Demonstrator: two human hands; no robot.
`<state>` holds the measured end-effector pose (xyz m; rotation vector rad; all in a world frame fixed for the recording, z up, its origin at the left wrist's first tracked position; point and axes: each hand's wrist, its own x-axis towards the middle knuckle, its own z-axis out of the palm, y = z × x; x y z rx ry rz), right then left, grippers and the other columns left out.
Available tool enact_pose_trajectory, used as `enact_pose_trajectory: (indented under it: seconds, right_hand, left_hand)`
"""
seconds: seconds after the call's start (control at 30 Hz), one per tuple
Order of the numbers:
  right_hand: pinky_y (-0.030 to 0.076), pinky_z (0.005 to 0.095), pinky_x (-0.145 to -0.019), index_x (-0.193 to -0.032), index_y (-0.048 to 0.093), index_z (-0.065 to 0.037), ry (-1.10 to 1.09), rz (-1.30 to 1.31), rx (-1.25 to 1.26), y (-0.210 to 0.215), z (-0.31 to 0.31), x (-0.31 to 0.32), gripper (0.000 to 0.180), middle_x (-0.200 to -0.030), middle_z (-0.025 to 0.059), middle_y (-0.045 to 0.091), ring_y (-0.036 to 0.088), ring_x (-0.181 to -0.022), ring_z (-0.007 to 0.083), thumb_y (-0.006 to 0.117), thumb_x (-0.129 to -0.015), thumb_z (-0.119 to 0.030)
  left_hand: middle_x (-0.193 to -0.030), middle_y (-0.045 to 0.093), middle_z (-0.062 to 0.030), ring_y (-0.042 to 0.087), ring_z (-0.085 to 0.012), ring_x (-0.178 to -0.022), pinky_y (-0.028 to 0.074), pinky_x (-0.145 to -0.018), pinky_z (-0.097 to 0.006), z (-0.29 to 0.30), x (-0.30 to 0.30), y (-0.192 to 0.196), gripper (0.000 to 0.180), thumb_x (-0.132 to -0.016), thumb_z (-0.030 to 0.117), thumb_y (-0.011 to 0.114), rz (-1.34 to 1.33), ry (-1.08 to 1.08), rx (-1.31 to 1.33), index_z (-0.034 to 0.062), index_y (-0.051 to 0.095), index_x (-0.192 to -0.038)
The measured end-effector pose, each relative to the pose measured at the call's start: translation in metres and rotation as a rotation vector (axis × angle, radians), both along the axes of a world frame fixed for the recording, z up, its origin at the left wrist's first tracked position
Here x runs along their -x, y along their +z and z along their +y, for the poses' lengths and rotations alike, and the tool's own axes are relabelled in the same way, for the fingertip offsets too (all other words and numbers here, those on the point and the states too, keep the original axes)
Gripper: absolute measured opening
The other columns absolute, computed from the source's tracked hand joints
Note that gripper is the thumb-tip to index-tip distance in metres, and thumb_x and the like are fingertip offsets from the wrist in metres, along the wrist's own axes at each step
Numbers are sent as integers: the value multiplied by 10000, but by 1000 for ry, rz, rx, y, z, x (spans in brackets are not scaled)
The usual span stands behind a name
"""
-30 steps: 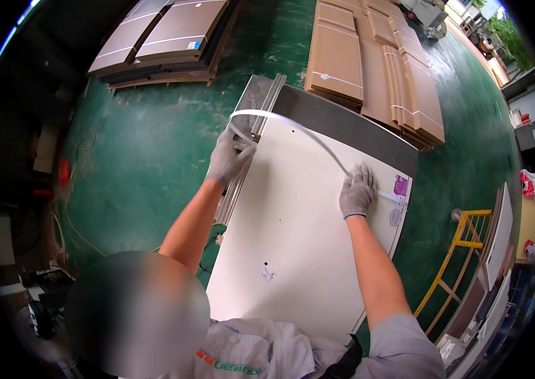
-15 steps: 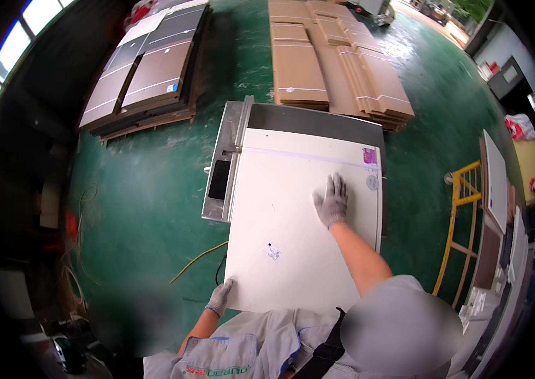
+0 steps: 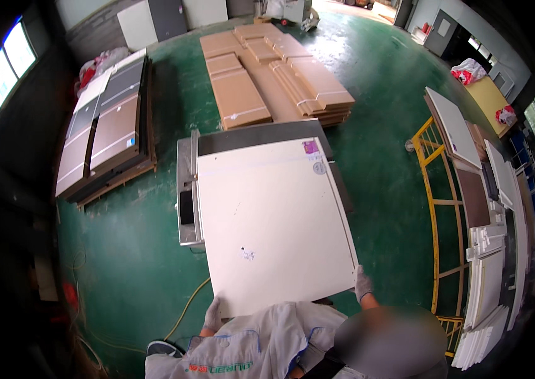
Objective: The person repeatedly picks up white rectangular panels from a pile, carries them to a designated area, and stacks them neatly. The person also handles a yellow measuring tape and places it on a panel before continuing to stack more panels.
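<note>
A large white panel lies in front of me, with a small label on its face and a purple sticker near its far right corner. My left hand, in a grey work glove, holds the panel's near left corner. Gloved likewise, my right hand grips the right edge close to the near corner. Fingers of both hands are partly hidden by the panel. Under the panel's far end is a dark grey surface, with a metal rail along its left side.
Stacked panels strapped on a pallet stand at the far left. Brown strapped boards lie farther ahead. To the right, a yellow frame cart bears panels and white strips. A yellow cable runs over the green floor at left.
My right hand has left the panel's face and now holds its right edge, nearer me. The panel has shifted and turned slightly against the rail. My view has swung right.
</note>
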<state>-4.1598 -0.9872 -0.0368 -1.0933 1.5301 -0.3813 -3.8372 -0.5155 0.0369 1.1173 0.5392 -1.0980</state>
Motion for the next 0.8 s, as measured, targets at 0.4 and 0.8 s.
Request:
enact_pose_trajectory:
  seconds: [0.4,0.8]
  right_hand:
    - [555,411,-768,-1238,649,-43,-59,-386,-197,27,2,-13,666,-1102,64,708,678,-926,207,633,-940,-638]
    - [544,378,-851,-1259,678,-90,253,-485,-570,13,-34,9,470,-1058,64,737,697,-978,235,695,-958,-452]
  left_hand:
    - [-1422,567,-65,519,-320,-1325,428,-1069,-584,-76,71,-42,703,-951,668,529,-40,440,244,209,497,-1483]
    - [-1483,522,-73,486,-353,-1356,400,-1071,-635,-103,86,-36,764,-920,716,516,-126,553,221,224,468,-1503]
